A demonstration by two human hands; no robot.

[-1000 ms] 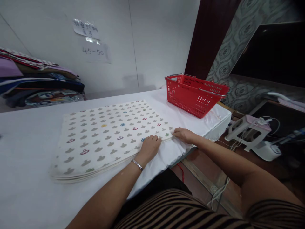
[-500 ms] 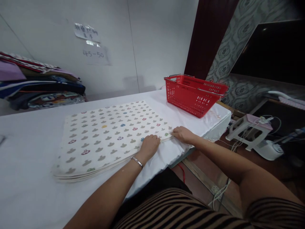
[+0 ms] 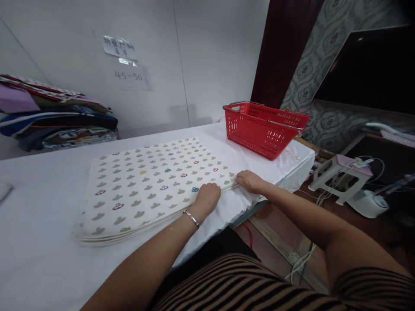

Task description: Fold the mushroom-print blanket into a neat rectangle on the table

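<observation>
A folded white cloth (image 3: 155,181) with grey mushroom-like prints and a few coloured ones lies flat on the table, several layers showing along its near edge. My left hand (image 3: 208,198), with a silver bracelet at the wrist, has its fingers curled over the near edge of the cloth, right of the middle. At the near right corner, my right hand (image 3: 249,180) pinches the same edge between thumb and fingers. Both thumbs are mostly hidden, and the cloth's layers under the fingers cannot be seen.
Behind the cloth's right side stands a red plastic basket (image 3: 266,131) with metal handles. A pile of folded clothes (image 3: 61,116) sits at the back left of the white-covered table (image 3: 39,216). On the floor to the right are a stool (image 3: 345,170) and loose cables (image 3: 301,261).
My left hand has slid slightly right along the cloth's near edge. The right hand stays at the corner, and the view has shifted a little.
</observation>
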